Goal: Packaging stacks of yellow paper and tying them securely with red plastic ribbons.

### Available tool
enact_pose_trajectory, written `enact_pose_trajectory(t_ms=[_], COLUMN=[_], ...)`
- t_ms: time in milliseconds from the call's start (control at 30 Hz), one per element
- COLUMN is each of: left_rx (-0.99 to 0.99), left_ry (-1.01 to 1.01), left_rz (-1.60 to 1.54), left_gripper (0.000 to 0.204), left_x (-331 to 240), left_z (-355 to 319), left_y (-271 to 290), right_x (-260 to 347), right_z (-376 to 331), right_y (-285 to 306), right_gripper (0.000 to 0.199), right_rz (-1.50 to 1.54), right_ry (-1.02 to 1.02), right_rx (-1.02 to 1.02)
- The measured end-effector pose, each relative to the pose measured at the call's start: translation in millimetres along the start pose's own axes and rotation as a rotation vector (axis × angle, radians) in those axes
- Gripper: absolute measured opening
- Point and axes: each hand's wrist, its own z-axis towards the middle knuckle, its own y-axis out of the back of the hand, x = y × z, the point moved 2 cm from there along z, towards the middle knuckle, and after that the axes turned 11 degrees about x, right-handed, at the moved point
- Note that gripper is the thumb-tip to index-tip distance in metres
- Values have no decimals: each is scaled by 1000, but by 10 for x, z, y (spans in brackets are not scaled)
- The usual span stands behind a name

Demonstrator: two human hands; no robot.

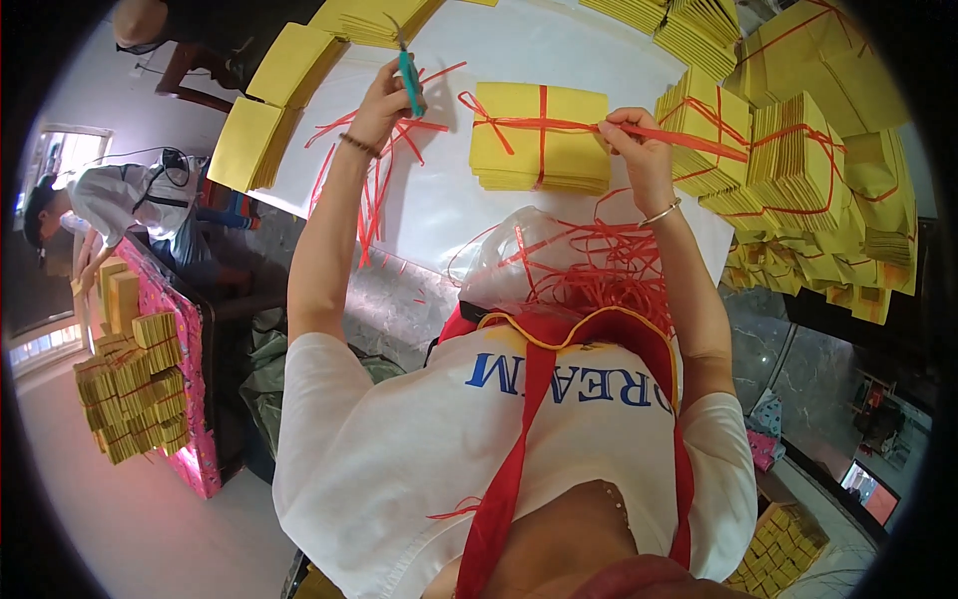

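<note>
My left hand (384,105) is closed round teal-handled scissors (408,82), their blades pointing up and away from me. On the white table (429,215) in front of me lies a stack of yellow paper (574,165), crossed both ways by red ribbon with a small bow at its left side. My right hand (642,155), beside the stack's right edge, pinches a flat red ribbon (689,139) whose free end sticks out to the right. Cut red ribbon strips (374,200) lie near my left hand.
Tied yellow bundles (793,160) are piled at the right. Loose yellow stacks (284,65) line the table's far left edge. A tangle of red ribbon (599,265) sits in clear plastic against my red apron (539,399). Another person (140,200) works at a pink-covered table (200,439) on the left.
</note>
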Motion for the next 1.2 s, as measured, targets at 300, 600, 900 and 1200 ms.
enact_pose_trajectory(t_ms=[300, 600, 900, 1200], left_rx=[365, 530, 393, -209], left_ry=[165, 325, 224, 232], left_rz=[-161, -464, -305, 194], left_gripper=[34, 31, 21, 45], left_x=[-433, -171, -251, -215], left_z=[-905, -656, -608, -600], left_y=[-1391, -1817, -1767, -429], right_x=[131, 64, 67, 26], right_z=[-78, -165, -242, -637], right_y=[34, 20, 20, -618], right_gripper=[13, 12, 9, 28], right_rz=[-90, -117, -98, -321], right_ry=[49, 103, 136, -288], right_rx=[-47, -15, -50, 710])
